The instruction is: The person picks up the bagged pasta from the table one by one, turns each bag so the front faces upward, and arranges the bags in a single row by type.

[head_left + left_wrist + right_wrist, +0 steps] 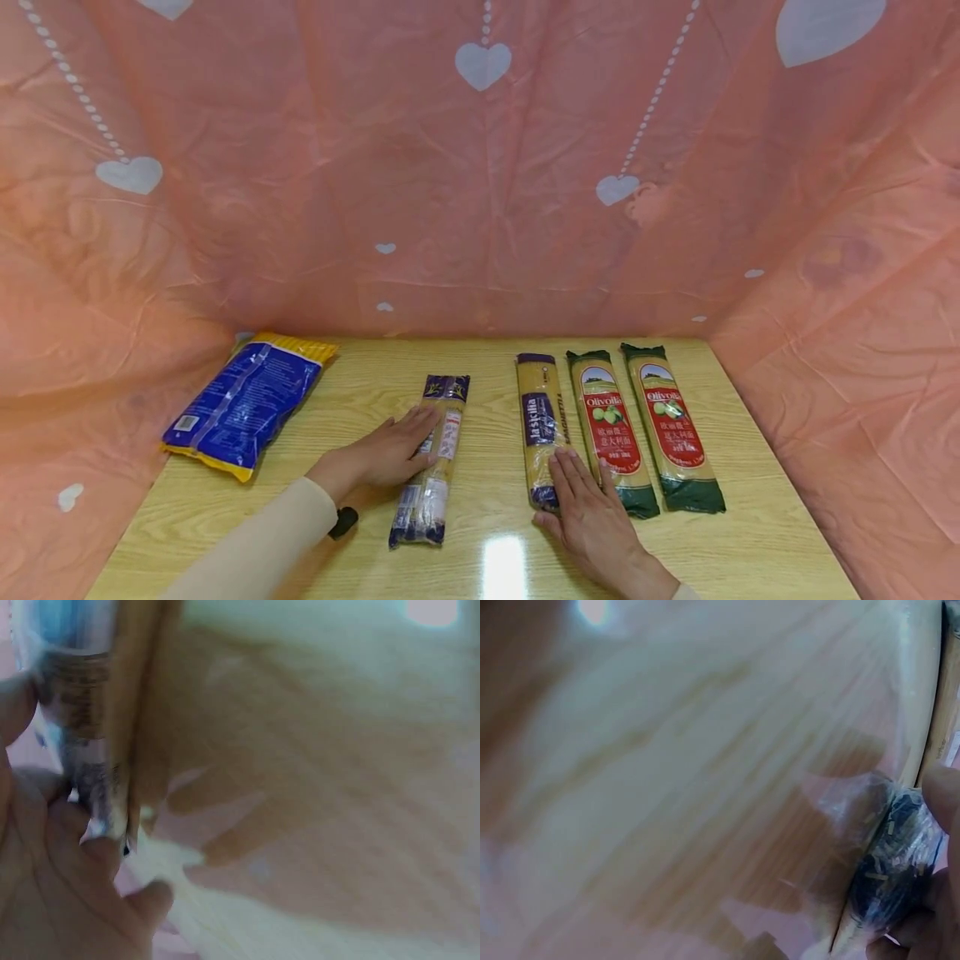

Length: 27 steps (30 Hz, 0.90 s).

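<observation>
Touching slim, crinkly plastic packs: left fingers, right fingers.

Table: pale yellow wood grain, white glare at the near side
Left: blue-and-yellow bag lying slantwise
Centre: purple-ended pack, well apart from the bag
Right of centre: la Sicilia pack
Right: two Olivoila packs, side by side
</observation>
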Tool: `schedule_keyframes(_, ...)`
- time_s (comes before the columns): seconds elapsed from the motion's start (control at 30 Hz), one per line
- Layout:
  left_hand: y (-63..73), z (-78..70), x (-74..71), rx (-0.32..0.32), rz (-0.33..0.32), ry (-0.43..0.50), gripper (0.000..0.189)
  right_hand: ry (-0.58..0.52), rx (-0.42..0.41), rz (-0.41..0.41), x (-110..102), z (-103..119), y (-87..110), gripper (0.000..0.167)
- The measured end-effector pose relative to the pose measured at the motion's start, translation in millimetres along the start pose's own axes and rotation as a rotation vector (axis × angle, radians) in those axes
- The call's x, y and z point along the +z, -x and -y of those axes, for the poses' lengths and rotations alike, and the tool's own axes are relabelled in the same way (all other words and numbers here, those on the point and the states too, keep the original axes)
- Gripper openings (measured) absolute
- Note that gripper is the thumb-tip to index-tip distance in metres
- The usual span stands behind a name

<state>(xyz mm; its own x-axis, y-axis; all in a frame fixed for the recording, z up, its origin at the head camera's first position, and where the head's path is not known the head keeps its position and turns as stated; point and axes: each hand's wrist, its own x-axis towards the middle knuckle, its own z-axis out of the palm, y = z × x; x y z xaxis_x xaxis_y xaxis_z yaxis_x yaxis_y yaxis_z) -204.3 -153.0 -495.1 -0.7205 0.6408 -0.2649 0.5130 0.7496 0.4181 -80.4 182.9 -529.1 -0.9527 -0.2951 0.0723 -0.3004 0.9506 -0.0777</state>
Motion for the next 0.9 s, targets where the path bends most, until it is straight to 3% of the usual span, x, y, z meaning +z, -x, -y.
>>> schedule_keyframes(0.17,15.1,-9.8,21.9,-0.051,-0.134,-0.072,0.075,-0.009,0.015,0.027,-1.9,0.7,0.8,0.078)
schedule_keyframes(0.27,18.9,-26.0,34.4,-0.115,-0.165,-0.108,0.074,-0.019,0.025,0.038,-2.8,0.1,2.4,0.078)
schedule_keyframes(0.4,12.8,-50.8,48.1,-0.171,-0.196,-0.14,0.073,-0.025,0.035,0.021,-3.1,-0.9,3.5,0.079)
schedule_keyframes(0.57,3.7,-78.8,60.6,-0.185,-0.197,-0.147,0.075,-0.032,0.035,-0.015,-5.0,2.8,0.1,0.076)
schedule_keyframes(0.67,4.7,-88.2,59.7,-0.202,-0.192,-0.177,0.074,-0.026,0.019,-0.038,-8.4,9.0,0.7,0.071)
schedule_keyframes(0.73,4.5,-88.9,53.1,-0.19,-0.238,-0.21,0.068,-0.003,-0.009,-0.097,-9.8,14.1,4.4,0.063)
schedule_keyframes(0.9,-12.0,-73.7,27.6,-0.126,-0.411,-0.289,0.034,0.071,-0.152,-0.372,-3.1,28.1,15.8,0.036)
